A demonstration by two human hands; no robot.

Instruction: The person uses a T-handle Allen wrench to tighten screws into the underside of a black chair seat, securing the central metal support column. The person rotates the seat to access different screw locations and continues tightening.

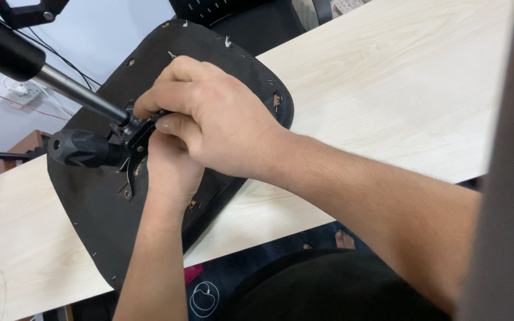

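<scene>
While our left hand (171, 163) comes up from below, nearest us, its fingers are hidden under the other hand, so we cannot tell whether it grips anything. Just above it our right hand (209, 116) reaches in from the right and curls closed over the black metal mechanism (133, 142) bolted to the upturned chair seat (90, 208). That seat lies underside up on the pale wooden table (400, 89). From the mechanism the gas-lift column (75, 89) runs away up and left, its long axis slanting toward the far corner, with a black knobbed lever (78, 148) sticking out leftward just below it. Both hands sit right of the column's base, the right one on top.
</scene>
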